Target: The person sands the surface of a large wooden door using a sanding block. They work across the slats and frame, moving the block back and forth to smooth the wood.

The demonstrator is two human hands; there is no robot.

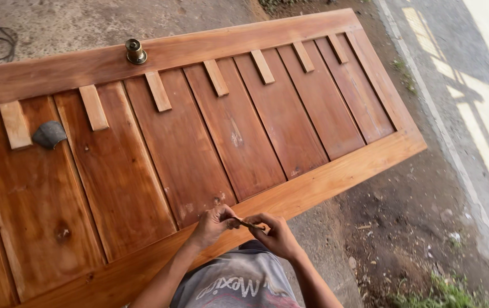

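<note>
Large varnished wooden door [199,154] lies flat, filling most of the view, long axis running lower left to upper right; surface is reddish-brown slatted panels inside a lighter frame. Bare dirt ground [404,228] to the right of it, with a paved strip [484,85] beyond at the far right. Seven short pale wood strips [158,90] are spaced along the panels' far edge, just below the upper rail. A small dark grey curved piece [49,134] rests on the leftmost panel, just beside the leftmost strip. A brass knob [135,52] stands upright on the upper rail. Left hand [215,222] and right hand [277,232] meet over the near rail at the door's lower edge; both are curled, fingertips pinched on a small thin brownish piece [252,225] held between them. What the piece is cannot be told.
</note>
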